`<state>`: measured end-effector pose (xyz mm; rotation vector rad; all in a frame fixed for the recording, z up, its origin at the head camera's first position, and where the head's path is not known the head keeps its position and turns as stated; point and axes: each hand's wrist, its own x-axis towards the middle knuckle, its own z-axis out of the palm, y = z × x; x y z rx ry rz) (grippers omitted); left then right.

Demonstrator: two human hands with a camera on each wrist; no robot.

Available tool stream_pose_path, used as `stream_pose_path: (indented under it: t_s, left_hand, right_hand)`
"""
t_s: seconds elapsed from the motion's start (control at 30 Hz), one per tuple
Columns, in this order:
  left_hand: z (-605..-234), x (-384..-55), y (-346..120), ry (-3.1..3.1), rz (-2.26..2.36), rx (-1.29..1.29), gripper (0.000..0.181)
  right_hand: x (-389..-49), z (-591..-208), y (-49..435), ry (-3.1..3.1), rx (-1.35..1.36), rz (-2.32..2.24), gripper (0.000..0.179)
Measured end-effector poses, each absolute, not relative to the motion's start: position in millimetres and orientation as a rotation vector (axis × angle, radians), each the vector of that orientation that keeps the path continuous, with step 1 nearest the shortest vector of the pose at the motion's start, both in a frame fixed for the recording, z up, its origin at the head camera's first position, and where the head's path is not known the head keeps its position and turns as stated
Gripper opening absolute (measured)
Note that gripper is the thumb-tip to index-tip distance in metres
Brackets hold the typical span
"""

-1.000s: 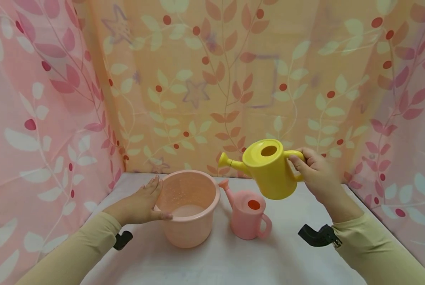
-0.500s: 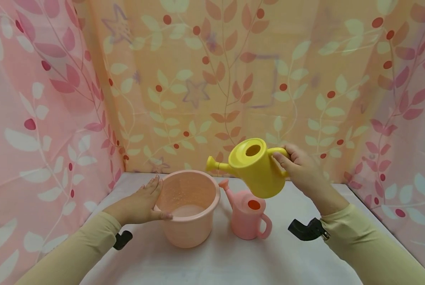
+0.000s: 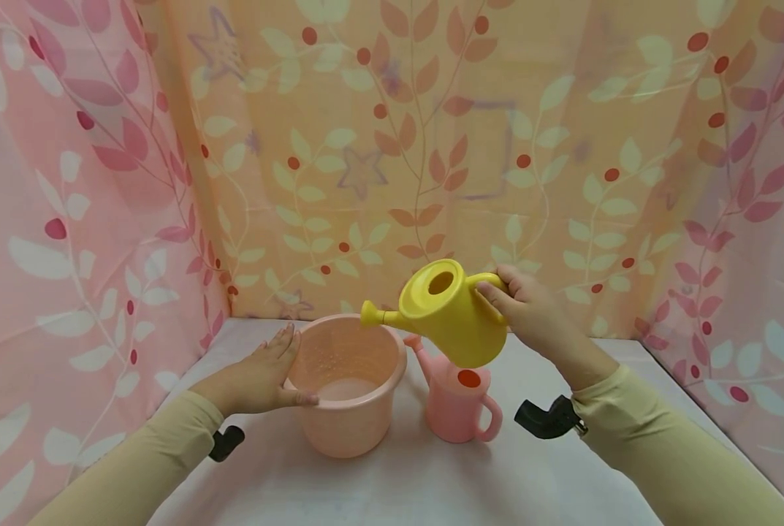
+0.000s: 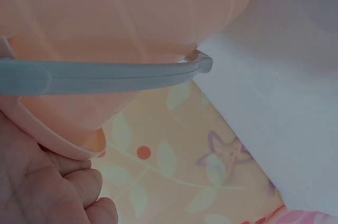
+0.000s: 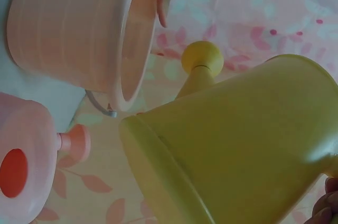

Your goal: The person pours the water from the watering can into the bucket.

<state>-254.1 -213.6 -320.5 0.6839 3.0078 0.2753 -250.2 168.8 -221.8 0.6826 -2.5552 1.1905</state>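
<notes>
One yellow watering can [image 3: 454, 332] tilted in the air near one peach bucket [image 3: 345, 431]

The yellow watering can is up off the bench [image 3: 431, 489], leaning left, its single spout [image 3: 394, 319] aimed toward the peach bucket. The rose [image 3: 369, 313] at the end is higher than the bucket's rim; from here I can't tell whether it is fully over the opening. The person's right grip [image 3: 530, 310] is curled round the can's one handle [image 3: 486, 278], thumb lying across it.

The left grip [image 3: 260, 376] rests at the left of the bucket's rim, fingers straight, thumb stretched away from them along the near edge. The bucket stands upright on the bench, and one grey carrying handle [image 4: 127, 77] shows against its outside.

Just right of the bucket stands a second can, the pink watering can [image 3: 451, 416], also upright on the bench. Its spout points toward the bucket, and the yellow one hides part of its top.

Two tan sleeves, a left sleeve [image 3: 148, 453] and a right sleeve [image 3: 668, 446], reach in, each with one black device near the wrist: left device [image 3: 227, 443], right device [image 3: 549, 418]. Three stretches of leafy cloth surround everything: one orange backdrop [image 3: 359, 109], a pink left side [image 3: 102, 292] and a pink right side [image 3: 760, 292].
</notes>
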Motion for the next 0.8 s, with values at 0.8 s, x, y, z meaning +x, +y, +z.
stream_pose_path:
  t_s: [0.8]
  left_hand:
    - [-320.9, -254.8, -214.1, 3.008, 0.266, 0.695, 0.120]
  right_hand:
    - [-254.9, -216.6, 151.4, -2.641, 0.709, 1.087, 0.023]
